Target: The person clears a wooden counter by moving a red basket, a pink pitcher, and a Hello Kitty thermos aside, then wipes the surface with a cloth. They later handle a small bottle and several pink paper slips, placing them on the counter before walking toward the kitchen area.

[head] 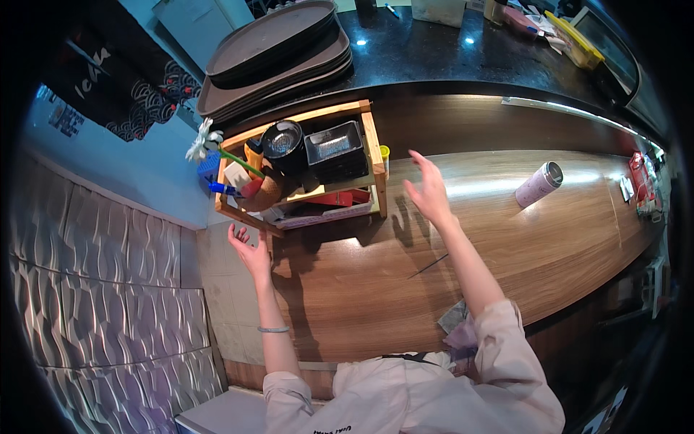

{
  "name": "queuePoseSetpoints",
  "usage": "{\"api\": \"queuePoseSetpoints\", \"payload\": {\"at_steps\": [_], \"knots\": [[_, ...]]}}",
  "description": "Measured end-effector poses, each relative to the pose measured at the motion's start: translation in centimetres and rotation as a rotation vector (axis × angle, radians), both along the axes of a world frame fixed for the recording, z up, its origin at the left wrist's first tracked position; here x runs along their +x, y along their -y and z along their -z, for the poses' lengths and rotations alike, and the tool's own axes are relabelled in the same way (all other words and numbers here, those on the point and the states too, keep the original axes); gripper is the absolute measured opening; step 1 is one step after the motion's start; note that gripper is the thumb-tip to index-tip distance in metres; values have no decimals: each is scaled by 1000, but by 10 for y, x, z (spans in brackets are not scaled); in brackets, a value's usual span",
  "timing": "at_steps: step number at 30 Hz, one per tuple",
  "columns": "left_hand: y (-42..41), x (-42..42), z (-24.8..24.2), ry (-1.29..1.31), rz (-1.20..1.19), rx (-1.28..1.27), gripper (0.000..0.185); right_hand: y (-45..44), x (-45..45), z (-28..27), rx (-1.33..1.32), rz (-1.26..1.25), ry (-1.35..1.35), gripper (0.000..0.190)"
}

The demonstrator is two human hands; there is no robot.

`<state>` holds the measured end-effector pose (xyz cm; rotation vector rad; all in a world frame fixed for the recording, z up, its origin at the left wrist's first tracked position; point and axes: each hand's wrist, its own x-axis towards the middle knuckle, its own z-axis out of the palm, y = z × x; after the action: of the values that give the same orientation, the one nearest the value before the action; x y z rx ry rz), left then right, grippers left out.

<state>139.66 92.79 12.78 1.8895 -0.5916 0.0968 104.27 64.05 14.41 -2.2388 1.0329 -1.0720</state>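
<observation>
A wooden two-tier rack (376,142) stands at the back left of the counter. Its top tier holds a stack of black rectangular dishes (334,147), stacked round black dishes (282,142), a blue marker (223,189) and a white artificial flower (205,141). Red items (332,199) lie on the lower tier, partly hidden. My left hand (252,250) is just below the rack's front left corner, fingers apart and holding nothing; whether it touches the wood I cannot tell. Right of the rack, my right hand (429,190) hovers with spread fingers, nothing in it.
Brown serving trays (271,40) are stacked on the black upper counter (412,59). A pink tumbler (538,184) stands on the wood-grain counter (347,304). A thin dark stick (428,266) and a grey cloth (454,317) lie near my right arm. Red packaging (642,179) sits far right.
</observation>
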Motion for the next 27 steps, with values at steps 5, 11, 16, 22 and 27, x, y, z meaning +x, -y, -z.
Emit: {"api": "queuePoseSetpoints", "payload": {"at_steps": [5, 11, 16, 22, 27], "knots": [[20, 24, 5, -22, 187, -24, 59, 55, 81, 4, 244, -19, -135, 60], [15, 26, 16, 10, 207, -81, 30, 79, 38, 39, 163, 110, 76, 30], [9, 34, 15, 173, 188, 178, 31, 108, -98, 35, 124, 446, 26, 35], [12, 29, 13, 270, 197, 107, 32, 118, -185, 49, 140, 643, -34, 46], [11, 28, 11, 339, 146, 222, 23, 111, -182, 47, 211, 714, -84, 59]]}}
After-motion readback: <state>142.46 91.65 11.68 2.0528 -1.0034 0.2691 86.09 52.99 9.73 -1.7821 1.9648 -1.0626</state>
